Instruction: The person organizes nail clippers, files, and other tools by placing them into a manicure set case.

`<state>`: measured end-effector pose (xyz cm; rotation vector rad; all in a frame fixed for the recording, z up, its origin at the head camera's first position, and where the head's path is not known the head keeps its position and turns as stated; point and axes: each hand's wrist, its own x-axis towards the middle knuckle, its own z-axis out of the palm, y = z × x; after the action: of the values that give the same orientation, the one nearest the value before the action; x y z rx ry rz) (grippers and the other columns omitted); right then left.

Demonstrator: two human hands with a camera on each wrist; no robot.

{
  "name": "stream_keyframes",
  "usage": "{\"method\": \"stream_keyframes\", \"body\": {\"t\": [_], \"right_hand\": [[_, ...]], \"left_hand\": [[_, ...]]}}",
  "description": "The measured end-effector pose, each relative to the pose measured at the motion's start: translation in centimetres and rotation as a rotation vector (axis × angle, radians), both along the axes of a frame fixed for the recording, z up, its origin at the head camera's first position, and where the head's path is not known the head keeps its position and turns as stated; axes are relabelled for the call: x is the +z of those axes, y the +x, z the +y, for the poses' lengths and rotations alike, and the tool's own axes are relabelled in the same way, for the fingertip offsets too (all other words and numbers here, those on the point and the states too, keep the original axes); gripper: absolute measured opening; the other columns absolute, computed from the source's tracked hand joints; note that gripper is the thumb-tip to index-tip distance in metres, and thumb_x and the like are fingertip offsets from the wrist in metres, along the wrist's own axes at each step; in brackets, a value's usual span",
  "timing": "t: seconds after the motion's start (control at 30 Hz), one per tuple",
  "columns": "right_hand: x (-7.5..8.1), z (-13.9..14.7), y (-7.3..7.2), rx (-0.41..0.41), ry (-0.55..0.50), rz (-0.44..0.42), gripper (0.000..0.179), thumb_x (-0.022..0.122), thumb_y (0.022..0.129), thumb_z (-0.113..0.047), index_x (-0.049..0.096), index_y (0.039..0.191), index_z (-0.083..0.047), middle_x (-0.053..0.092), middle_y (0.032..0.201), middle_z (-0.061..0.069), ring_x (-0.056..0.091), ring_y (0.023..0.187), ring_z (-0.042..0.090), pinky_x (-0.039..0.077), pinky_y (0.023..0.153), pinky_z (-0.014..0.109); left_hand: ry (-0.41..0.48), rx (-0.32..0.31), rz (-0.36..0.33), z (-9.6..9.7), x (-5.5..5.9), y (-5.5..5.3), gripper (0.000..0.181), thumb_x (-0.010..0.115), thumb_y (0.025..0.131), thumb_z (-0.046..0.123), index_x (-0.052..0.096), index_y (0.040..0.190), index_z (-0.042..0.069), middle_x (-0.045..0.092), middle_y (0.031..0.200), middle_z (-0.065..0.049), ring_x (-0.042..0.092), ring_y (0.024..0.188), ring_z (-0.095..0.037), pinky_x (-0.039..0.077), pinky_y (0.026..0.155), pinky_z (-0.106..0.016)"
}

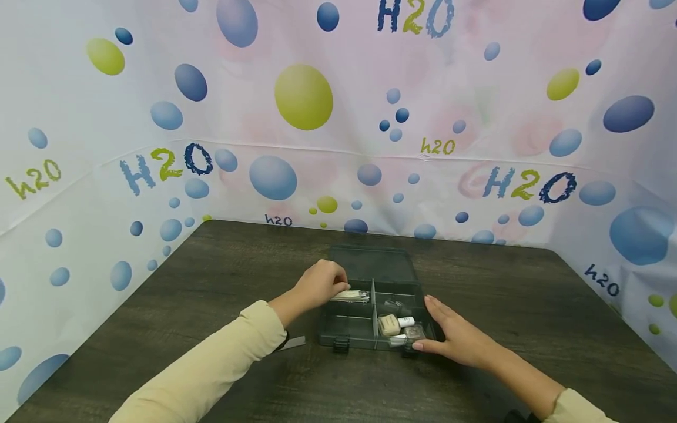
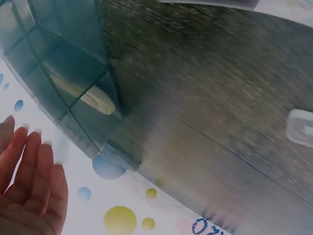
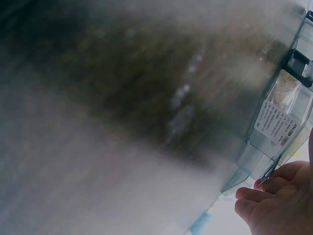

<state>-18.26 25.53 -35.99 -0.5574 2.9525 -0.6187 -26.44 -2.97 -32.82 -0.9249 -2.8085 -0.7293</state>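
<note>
A dark translucent organizer box (image 1: 346,341) lies on the table with its lid (image 1: 370,263) tipped back. My left hand (image 1: 319,283) hovers over its back left compartment, fingers relaxed and pointing down. Just below the fingertips lies a nail clipper (image 1: 353,296); in the left wrist view a cream-coloured piece (image 2: 95,100) shows through the box wall, apart from that hand. With my right hand (image 1: 457,338) I touch the box's right side, fingers extended along it and thumb at the front corner. Front right, a cream nail polish bottle (image 1: 389,325) with a white cap lies beside another small bottle (image 1: 415,333).
A flat grey strip (image 1: 292,343) lies on the table left of the box, partly behind my left sleeve. Two black latches (image 1: 341,345) sit on the box's front edge. A printed curtain (image 1: 338,141) stands behind the table's back edge.
</note>
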Motion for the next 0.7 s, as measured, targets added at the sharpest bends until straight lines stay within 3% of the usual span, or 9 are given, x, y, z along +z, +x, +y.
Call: {"method": "stream_keyframes", "body": {"t": [0.23, 0.53, 0.7], "right_hand": [[0.0, 0.1, 0.0, -0.002, -0.002, 0.006, 0.104, 0.059, 0.078, -0.063, 0.022, 0.144, 0.008, 0.021, 0.149, 0.028, 0.025, 0.135, 0.046, 0.03, 0.103, 0.063], [0.0, 0.1, 0.0, 0.001, -0.002, 0.004, 0.104, 0.06, 0.078, -0.062, 0.021, 0.144, 0.008, 0.021, 0.149, 0.029, 0.025, 0.135, 0.047, 0.029, 0.103, 0.063], [0.0, 0.1, 0.0, 0.002, -0.004, 0.002, 0.103, 0.061, 0.079, -0.061, 0.021, 0.144, 0.009, 0.021, 0.149, 0.029, 0.025, 0.135, 0.047, 0.029, 0.103, 0.063]], "left_hand": [[0.07, 0.066, 0.082, -1.2, 0.3, 0.7, 0.012, 0.067, 0.085, 0.02, 0.072, 0.083, 0.01, 0.063, 0.077, 0.0, 0.054, 0.066, -0.009, 0.046, 0.057, -0.021], [0.141, 0.107, 0.207, -3.1, 0.1, 1.8, 0.015, 0.07, 0.083, 0.024, 0.071, 0.089, 0.011, 0.066, 0.087, -0.001, 0.062, 0.081, -0.019, 0.051, 0.071, -0.032], [0.154, 0.134, 0.224, -4.1, -0.1, 2.2, 0.019, 0.071, 0.082, 0.027, 0.071, 0.091, 0.01, 0.066, 0.089, -0.005, 0.061, 0.081, -0.019, 0.05, 0.07, -0.033]]}}
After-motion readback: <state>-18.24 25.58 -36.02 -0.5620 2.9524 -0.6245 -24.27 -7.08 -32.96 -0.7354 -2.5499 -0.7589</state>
